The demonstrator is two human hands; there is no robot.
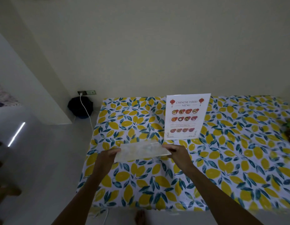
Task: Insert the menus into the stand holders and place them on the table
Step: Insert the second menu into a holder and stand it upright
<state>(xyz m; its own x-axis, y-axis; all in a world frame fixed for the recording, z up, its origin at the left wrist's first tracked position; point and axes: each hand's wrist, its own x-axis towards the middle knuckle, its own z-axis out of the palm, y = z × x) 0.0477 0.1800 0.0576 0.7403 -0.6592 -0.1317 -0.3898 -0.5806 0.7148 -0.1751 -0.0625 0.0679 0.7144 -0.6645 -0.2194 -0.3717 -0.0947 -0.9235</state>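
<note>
1. The table point(238, 168) fills the lower right of the frame, covered by a cloth printed with yellow lemons and blue-green leaves. Its near edge runs along the bottom of the frame, so the person stands right against it with both arms reaching over the cloth.

2. A finished menu stand point(186, 116) rises upright at centre right, near the table's far edge. Its printed face, headed "Chinese Food Menu", is turned toward the camera. I judge it is set far back to keep the nearer cloth free as working room for the next stand.

3. A second holder point(142, 151) is at centre frame, just below and left of the upright stand and apart from it. It is a clear, flat panel with a pale sheet seemingly inside; its print is too washed out to read. It is tilted nearly flat, and I cannot tell whether it touches the cloth.

4. The left hand point(107, 155) pinches the panel's left end, fingers closed on the edge.

5. The right hand point(176, 151) pinches the right end the same way, thumb on top. Gripping at the 2 ends probably keeps fingers off the face and steadies the panel for standing it up.

6. A white cable point(85, 111) hangs at centre left, off the table.
</note>
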